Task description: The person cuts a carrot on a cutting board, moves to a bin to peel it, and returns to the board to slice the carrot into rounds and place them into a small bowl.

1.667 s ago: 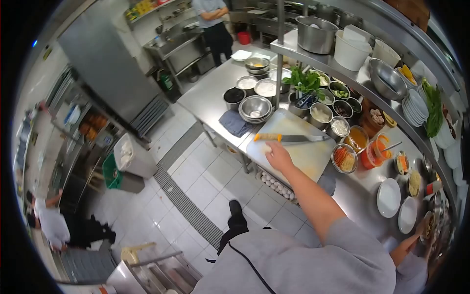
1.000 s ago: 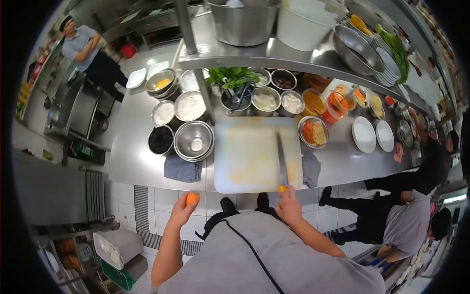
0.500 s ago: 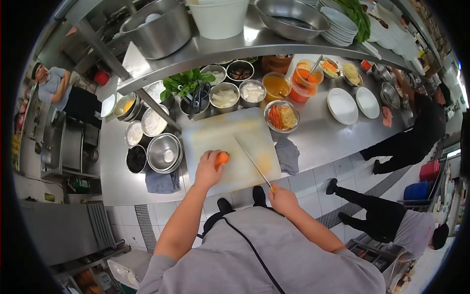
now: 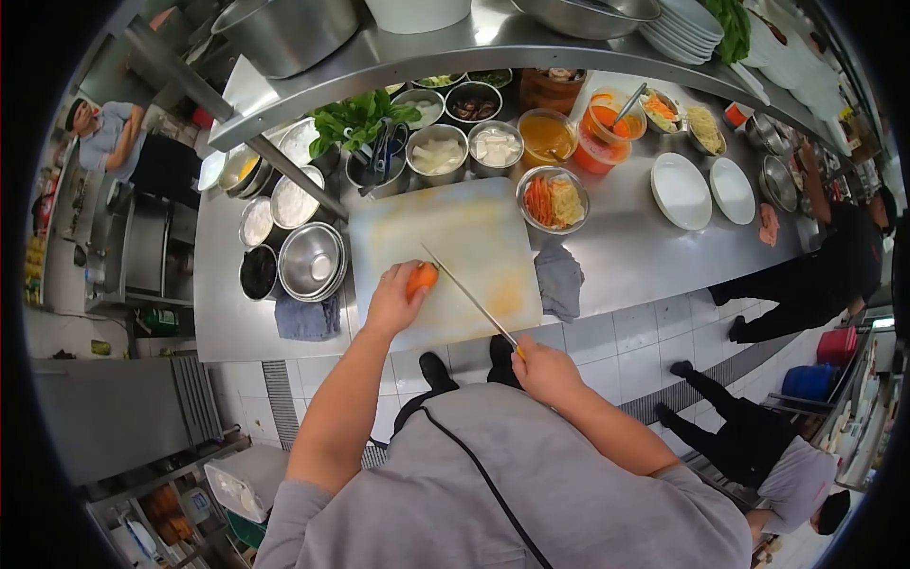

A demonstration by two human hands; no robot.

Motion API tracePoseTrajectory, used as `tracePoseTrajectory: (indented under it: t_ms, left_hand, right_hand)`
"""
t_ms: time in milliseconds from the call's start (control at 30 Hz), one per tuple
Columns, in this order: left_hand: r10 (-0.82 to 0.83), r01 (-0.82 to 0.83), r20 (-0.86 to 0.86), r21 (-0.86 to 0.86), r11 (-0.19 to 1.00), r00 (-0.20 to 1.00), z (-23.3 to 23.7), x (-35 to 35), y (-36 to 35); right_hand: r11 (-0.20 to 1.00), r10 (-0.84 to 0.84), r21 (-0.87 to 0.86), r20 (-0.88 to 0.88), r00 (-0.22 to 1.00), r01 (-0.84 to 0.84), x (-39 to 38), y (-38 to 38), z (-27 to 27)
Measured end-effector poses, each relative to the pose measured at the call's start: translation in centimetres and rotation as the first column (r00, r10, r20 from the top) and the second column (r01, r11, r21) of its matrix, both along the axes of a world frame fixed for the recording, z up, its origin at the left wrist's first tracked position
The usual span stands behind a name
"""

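- Gripping a stubby, rounded orange carrot point(image 4: 423, 277), the left hand point(image 4: 391, 303) has its fingers curled over it and presses it onto the board point(image 4: 455, 228), a little left of the frame's centre.
- Right hand point(image 4: 544, 372), below centre, is closed in a fist round the yellow handle of a knife point(image 4: 469, 296).
- The thin, straight steel blade slants up and left across the board's lower part, and its tip lies just beside the carrot.
- The board is a pale, rounded plastic rectangle with yellow-orange stains, lying on a brushed steel counter point(image 4: 645, 251).
- Left of the board sits a stack of shiny, nested steel bowls point(image 4: 313, 261), with a crumpled grey cloth point(image 4: 305, 319) below them.
- A second grey rag point(image 4: 559, 281) lies bunched at the board's right edge.
- Above the rag, a round bowl point(image 4: 553, 201) holds orange and pale shreds.
- Right of that bowl, two smooth white plates point(image 4: 681, 190) lie flat on the counter.
- Along the back, upper centre, stand round tubs of pale chunks and orange sauce, beside leafy green herbs point(image 4: 355, 119).
- A steel shelf point(image 4: 427, 52) crosses the top of the frame.
- Other people stand at the upper left and along the right edge.
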State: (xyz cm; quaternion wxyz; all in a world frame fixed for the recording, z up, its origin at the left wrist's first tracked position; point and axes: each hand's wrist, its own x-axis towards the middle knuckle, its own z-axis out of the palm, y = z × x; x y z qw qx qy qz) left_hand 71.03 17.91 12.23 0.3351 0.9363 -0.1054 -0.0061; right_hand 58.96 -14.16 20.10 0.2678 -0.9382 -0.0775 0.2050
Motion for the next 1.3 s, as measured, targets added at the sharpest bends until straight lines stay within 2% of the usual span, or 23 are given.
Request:
tracePoseTrajectory:
  t_ms: [533,933,1000,1233,1300]
  left_hand:
    - [-0.001,0.001,0.020,-0.021,1.000,1.000,0.1,-0.1,0.1]
    - [0.011,-0.011,0.008,-0.061,0.998,1.000,0.1,0.1,0.5]
    - [0.007,-0.007,0.014,-0.069,0.998,1.000,0.0,0.1,0.6]
    - [0.012,-0.012,-0.003,-0.066,0.998,1.000,0.8,0.2,0.7]
    - [0.008,-0.009,-0.010,-0.071,0.997,1.000,0.8,0.2,0.7]
  right_hand:
    - [0.993,0.042,-0.106,-0.015,0.999,-0.044,-2.1,-0.4,2.7]
    - [0.980,0.114,-0.149,-0.113,0.987,-0.130,0.7,1.5,4.5]
    - [0.969,0.128,-0.187,-0.184,0.975,-0.162,1.6,2.1,5.2]
    - [0.966,0.138,-0.185,-0.214,0.967,-0.178,3.6,3.2,3.9]
    - [0.969,0.182,-0.139,-0.158,0.970,-0.204,4.2,3.4,3.3]
